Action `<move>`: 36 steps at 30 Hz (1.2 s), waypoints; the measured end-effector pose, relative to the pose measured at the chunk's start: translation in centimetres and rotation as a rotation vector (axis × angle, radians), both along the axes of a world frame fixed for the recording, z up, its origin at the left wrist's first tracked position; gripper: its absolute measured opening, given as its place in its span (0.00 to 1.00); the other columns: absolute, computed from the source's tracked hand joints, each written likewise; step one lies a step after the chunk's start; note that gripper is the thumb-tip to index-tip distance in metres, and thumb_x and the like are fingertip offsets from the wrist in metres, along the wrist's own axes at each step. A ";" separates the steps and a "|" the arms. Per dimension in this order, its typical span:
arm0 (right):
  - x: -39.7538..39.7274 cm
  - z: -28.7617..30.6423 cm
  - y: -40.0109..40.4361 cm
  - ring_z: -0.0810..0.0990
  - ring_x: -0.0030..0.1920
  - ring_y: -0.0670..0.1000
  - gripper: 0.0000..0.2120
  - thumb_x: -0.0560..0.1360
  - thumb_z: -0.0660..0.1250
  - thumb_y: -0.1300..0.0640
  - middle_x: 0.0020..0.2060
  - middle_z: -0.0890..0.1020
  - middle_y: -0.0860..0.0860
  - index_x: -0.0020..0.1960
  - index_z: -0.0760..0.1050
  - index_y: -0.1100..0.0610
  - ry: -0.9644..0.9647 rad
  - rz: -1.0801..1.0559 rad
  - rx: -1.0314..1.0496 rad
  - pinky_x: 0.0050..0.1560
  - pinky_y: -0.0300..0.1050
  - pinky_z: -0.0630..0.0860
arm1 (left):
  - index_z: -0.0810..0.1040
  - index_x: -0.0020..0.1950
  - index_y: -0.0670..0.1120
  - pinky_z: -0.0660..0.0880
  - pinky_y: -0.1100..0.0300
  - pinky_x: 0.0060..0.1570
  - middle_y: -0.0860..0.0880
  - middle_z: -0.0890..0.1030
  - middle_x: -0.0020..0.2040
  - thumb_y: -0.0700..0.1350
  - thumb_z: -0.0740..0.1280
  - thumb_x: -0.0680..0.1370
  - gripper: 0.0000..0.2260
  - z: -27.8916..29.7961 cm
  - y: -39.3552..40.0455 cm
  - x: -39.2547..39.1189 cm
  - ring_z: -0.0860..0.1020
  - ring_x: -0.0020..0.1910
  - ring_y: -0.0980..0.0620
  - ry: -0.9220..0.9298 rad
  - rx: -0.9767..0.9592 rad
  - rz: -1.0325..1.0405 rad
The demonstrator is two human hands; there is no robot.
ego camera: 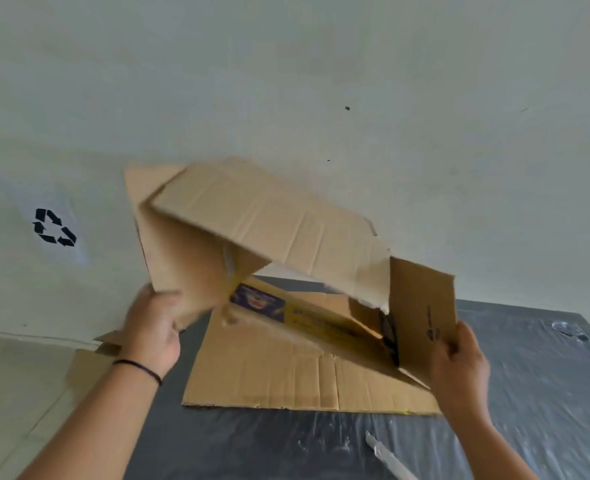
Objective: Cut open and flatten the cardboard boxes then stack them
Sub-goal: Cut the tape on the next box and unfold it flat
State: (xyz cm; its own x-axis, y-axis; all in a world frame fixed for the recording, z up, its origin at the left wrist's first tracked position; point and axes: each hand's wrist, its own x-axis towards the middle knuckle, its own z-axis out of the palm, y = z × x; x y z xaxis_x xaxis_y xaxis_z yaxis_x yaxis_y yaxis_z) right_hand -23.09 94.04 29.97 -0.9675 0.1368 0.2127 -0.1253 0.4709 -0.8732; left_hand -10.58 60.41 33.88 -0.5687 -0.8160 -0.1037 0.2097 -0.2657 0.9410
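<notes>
Both hands hold a cut-open cardboard box (262, 237) in the air above the bench (528, 393). Left hand (155, 327) fingers curled round its lower left corner, right hand (458, 362) fingers pinching the right flap edge. Flattened cardboard (269, 375) lies on the bench below. Knife (387, 457) near the front edge.

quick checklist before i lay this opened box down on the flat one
1. Both hands hold the opened box: left hand on its left panel, right hand on its right flap. Ok.
2. Box fully flattened: panels still folded at angles. Not ok.
3. Flattened cardboard lies flat on the table. Ok.
4. Cutter is off the cardboard, near the front edge. Ok.
5. Blade retracted: cannot tell.
</notes>
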 end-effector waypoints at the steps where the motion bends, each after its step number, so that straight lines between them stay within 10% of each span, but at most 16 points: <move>1: -0.3 -0.7 0.4 0.72 0.36 0.58 0.09 0.74 0.58 0.70 0.35 0.76 0.55 0.42 0.71 0.57 0.033 -0.018 0.073 0.36 0.49 0.69 | 0.76 0.47 0.45 0.76 0.60 0.32 0.44 0.81 0.45 0.30 0.57 0.77 0.13 -1.9 0.3 0.1 0.81 0.38 0.50 -0.123 0.045 -0.038; 6: -0.8 -6.0 2.5 0.72 0.55 0.55 0.16 0.73 0.60 0.70 0.50 0.78 0.51 0.48 0.78 0.52 -0.022 -0.068 0.496 0.60 0.53 0.61 | 0.70 0.51 0.43 0.71 0.46 0.52 0.41 0.75 0.46 0.37 0.56 0.79 0.05 -10.9 1.9 2.3 0.77 0.50 0.42 -0.582 0.381 -0.215; 13: -0.9 -10.8 4.2 0.71 0.59 0.56 0.21 0.71 0.60 0.71 0.56 0.79 0.53 0.54 0.82 0.53 -0.239 0.057 0.684 0.60 0.54 0.65 | 0.64 0.74 0.44 0.60 0.37 0.68 0.39 0.64 0.73 0.45 0.59 0.81 0.21 -14.8 3.1 4.1 0.67 0.70 0.40 -0.760 0.566 -0.170; 21: -2.5 -10.0 2.4 0.74 0.51 0.55 0.15 0.72 0.61 0.74 0.51 0.79 0.58 0.52 0.81 0.64 -0.085 0.171 0.500 0.57 0.51 0.71 | 0.67 0.71 0.42 0.60 0.41 0.69 0.43 0.69 0.72 0.42 0.56 0.83 0.16 -17.5 1.9 5.1 0.67 0.70 0.43 -0.496 0.609 -0.040; 27: -2.5 -9.0 -0.4 0.73 0.60 0.59 0.15 0.71 0.65 0.64 0.58 0.79 0.55 0.56 0.81 0.56 -0.086 0.148 0.638 0.64 0.55 0.64 | 0.74 0.54 0.37 0.70 0.47 0.52 0.40 0.76 0.55 0.42 0.60 0.80 0.09 -19.7 2.0 6.1 0.75 0.53 0.42 -0.794 0.389 0.039; 31: -0.9 -9.3 -4.0 0.78 0.52 0.60 0.13 0.74 0.65 0.64 0.54 0.81 0.58 0.55 0.81 0.56 -0.179 0.390 0.543 0.55 0.51 0.73 | 0.69 0.38 0.42 0.66 0.56 0.38 0.42 0.72 0.39 0.40 0.61 0.76 0.07 -19.1 1.5 8.2 0.69 0.41 0.47 -0.785 0.215 0.077; 36: 4.2 -11.5 -10.1 0.80 0.37 0.43 0.17 0.72 0.68 0.65 0.43 0.83 0.53 0.46 0.81 0.41 -0.252 0.779 0.560 0.46 0.40 0.72 | 0.75 0.49 0.47 0.72 0.59 0.44 0.48 0.80 0.45 0.43 0.63 0.76 0.04 -18.2 0.0 13.7 0.78 0.46 0.50 -0.844 0.014 0.029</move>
State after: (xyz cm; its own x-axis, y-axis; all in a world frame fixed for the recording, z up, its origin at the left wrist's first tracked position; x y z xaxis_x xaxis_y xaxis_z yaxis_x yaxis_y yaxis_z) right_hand -18.87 83.91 18.51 -0.7705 -0.6138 -0.1720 -0.4164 0.6889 -0.5934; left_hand 3.10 60.44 15.64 -0.2745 -0.8244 -0.4950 -0.5553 -0.2843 0.7815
